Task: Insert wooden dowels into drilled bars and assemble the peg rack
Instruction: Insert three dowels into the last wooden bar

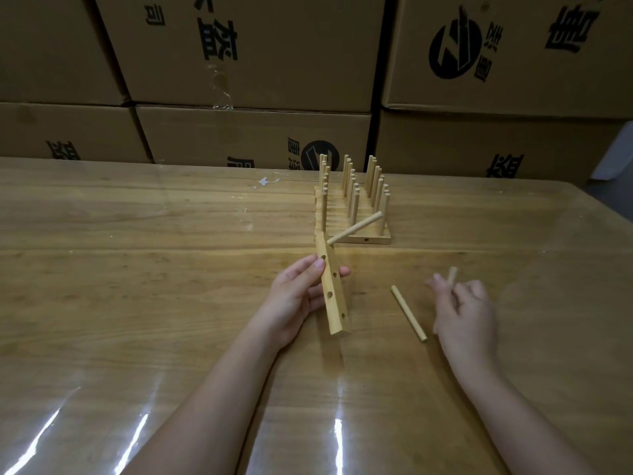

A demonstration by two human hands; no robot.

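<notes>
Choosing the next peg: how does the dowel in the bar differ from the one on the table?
The inserted dowel is plugged into the bar, raised; the loose dowel lies flat on the table. Inserted dowel slants rightward; loose dowel runs near-far. Both: plain round wood.

The drilled bar [334, 306] is pale yellow wood with dark round holes. The loose dowel [409, 313], the blurred dowel [452, 273] and the peg rack [376, 240] are the same plain pale wood. The table [137, 269] is honey-brown with long grain streaks and white glare stripes. The cardboard boxes [239, 80] are brown with black characters and round black logos.
</notes>
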